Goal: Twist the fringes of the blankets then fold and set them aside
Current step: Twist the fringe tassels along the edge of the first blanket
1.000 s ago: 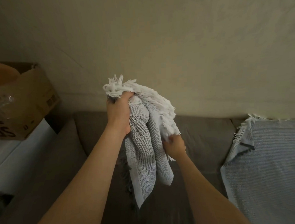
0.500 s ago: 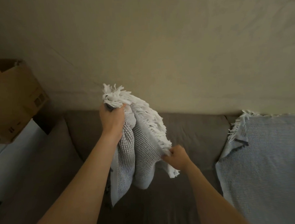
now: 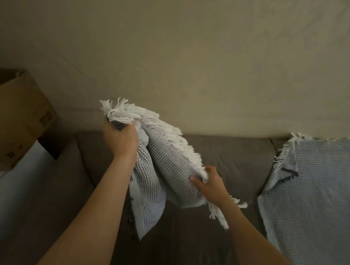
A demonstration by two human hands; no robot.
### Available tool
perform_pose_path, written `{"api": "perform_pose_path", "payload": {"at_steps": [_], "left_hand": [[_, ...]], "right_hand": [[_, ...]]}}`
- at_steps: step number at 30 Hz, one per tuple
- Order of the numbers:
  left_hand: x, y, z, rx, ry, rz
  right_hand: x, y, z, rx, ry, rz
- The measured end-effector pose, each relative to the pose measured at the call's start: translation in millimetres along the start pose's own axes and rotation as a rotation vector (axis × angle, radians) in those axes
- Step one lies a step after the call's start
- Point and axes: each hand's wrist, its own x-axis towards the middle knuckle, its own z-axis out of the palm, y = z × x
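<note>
Grip, right hand [image 3: 210,188]: nearer and lower hand; fingers curled, pinching the fringed edge of the held blanket at its right end.
Grip, left hand [image 3: 120,140]: higher and to the left; fist clenched round a gathered bunch of the same edge, with tassels sticking up above the knuckles.
Held blanket [image 3: 172,172]: grey-white waffle weave, in the air between both hands above the sofa seat; loose folds hang down below the left hand.
Fringe [image 3: 166,134]: white, slanting from the left hand down to the right hand; a loose end trails past the right wrist.
Sofa [image 3: 231,156]: grey-brown, under and beyond the hands.
Second blanket [image 3: 317,196]: pale blue, draped over the sofa back at right, apart from the held blanket; its fringed corner is folded over.
Cardboard box [image 3: 19,119]: far left, on a white surface [image 3: 16,189].
Wall [image 3: 186,51]: beige, behind the sofa.
</note>
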Motion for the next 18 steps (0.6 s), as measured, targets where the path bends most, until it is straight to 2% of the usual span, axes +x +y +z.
{"api": "perform_pose_path", "payload": {"at_steps": [3, 6, 10, 12, 16, 18], "left_hand": [[-2, -2, 6, 0.021, -0.01, 0.027], [-7, -10, 13, 0.071, -0.032, 0.037], [-4, -24, 21, 0.187, -0.013, 0.102], [-2, -27, 25, 0.224, -0.004, 0.115], [0, -38, 25, 0.322, -0.036, 0.108], [0, -49, 20, 0.375, -0.074, 0.068]], "right_hand": [[7, 16, -9, -0.257, -0.189, -0.008], [13, 31, -16, -0.535, -0.333, 0.065], [13, 42, -25, -0.638, -0.368, 0.115], [15, 37, -29, -0.553, -0.346, 0.12], [12, -3, -36, -0.061, -0.172, 0.067], [12, -33, -43, 0.107, -0.146, 0.073]]}}
